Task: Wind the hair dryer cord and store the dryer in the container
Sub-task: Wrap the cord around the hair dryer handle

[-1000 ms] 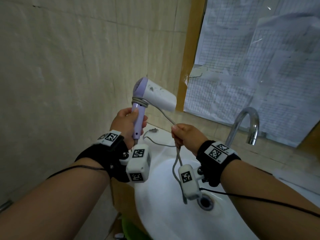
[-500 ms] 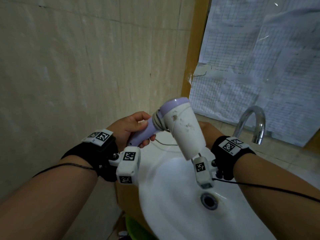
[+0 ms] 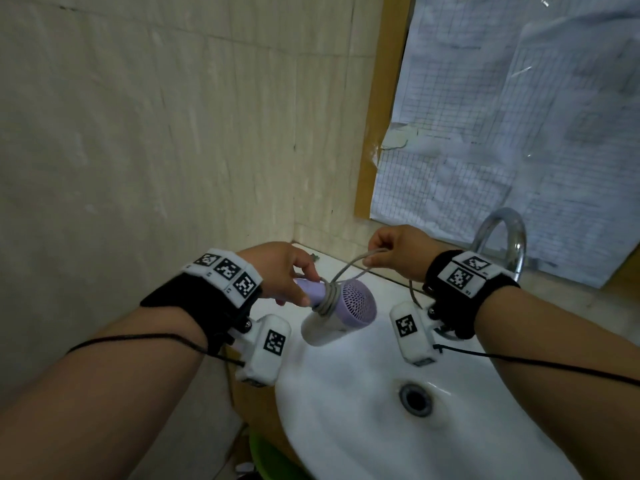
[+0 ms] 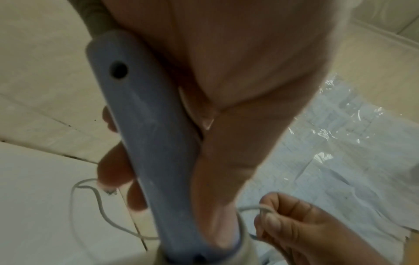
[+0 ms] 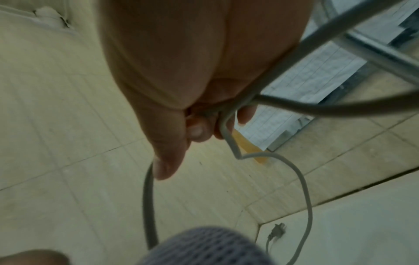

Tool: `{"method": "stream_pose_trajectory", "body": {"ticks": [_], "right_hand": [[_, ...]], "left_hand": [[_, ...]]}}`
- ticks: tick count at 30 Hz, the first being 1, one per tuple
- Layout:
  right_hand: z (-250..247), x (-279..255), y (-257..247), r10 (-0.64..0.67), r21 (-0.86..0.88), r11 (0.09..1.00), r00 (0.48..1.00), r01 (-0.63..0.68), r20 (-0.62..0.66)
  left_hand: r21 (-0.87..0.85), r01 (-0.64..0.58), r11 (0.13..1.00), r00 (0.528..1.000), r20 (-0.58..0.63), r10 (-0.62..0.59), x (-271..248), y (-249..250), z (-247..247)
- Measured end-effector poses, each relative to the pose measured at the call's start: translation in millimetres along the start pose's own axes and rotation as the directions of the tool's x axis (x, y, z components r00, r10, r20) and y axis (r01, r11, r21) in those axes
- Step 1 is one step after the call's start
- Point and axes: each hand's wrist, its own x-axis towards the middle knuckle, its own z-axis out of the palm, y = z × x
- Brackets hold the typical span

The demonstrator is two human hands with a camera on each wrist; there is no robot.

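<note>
**Dryer held over basin, cord partly wound**

Surface and room: a white basin (image 3: 363, 427) with a dark drain (image 3: 415, 399) is set in a corner of beige tiled walls (image 3: 156, 133). A chrome tap (image 3: 509, 233) stands at the back right. Gridded paper under clear plastic (image 3: 485, 116) hangs behind it, edged by a yellow frame (image 3: 381, 98). A green object is partly seen below the basin; what it is cannot be told.

Dryer (image 3: 341, 308): held in the air above the left part of the basin. Its long axis lies roughly level, handle to the left. The purple rear grille faces the camera; the white barrel points down toward the bowl.

Left hand (image 3: 280, 271): fingers (image 4: 118, 168) and thumb are wrapped round the purple handle.

Cord (image 3: 349, 268): several grey turns sit round the handle where it meets the body. A loop is drawn up and right.

Right hand (image 3: 398, 251): fingers (image 5: 197, 130) are curled, pinching that loop. The slack trails to the plug (image 5: 275, 231), which lies on the basin ledge.
</note>
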Motion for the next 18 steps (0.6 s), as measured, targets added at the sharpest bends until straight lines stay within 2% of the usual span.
{"method": "stream_pose_trajectory", "body": {"ticks": [3,6,9,12,14,18], "right_hand": [[6.3,-0.9,-9.4,-0.026,-0.019,0.999,0.999,0.026,-0.034],[14.4,-1.8,-18.2,-0.060,-0.023,0.998,0.995,0.058,-0.074],[23.3,-2.6,-26.1,-0.081,0.035,0.996,0.992,0.084,-0.096],[33.1,-6.1,-29.8,-0.094,0.031,0.995,0.994,0.096,-0.057],[40.7,-9.3,-31.1,-0.099,0.021,0.995,0.995,0.099,0.001],[54.5,-12.6,-25.8,-0.061,0.071,0.996,0.994,0.054,0.093]], "left_hand": [[0.035,0.051,0.998,0.997,-0.064,-0.049,1.8,3.5,7.2],[0.027,0.085,0.996,0.979,-0.186,-0.079,5.0,4.6,13.4],[-0.082,0.132,0.988,0.933,-0.326,-0.152,8.6,0.8,20.4],[-0.249,0.142,0.958,0.885,-0.401,-0.236,12.0,-3.6,25.1],[-0.438,0.106,0.893,0.858,-0.414,-0.304,11.2,-5.5,26.5],[-0.784,-0.007,0.621,0.832,-0.350,-0.431,8.6,-9.0,29.0]]}}
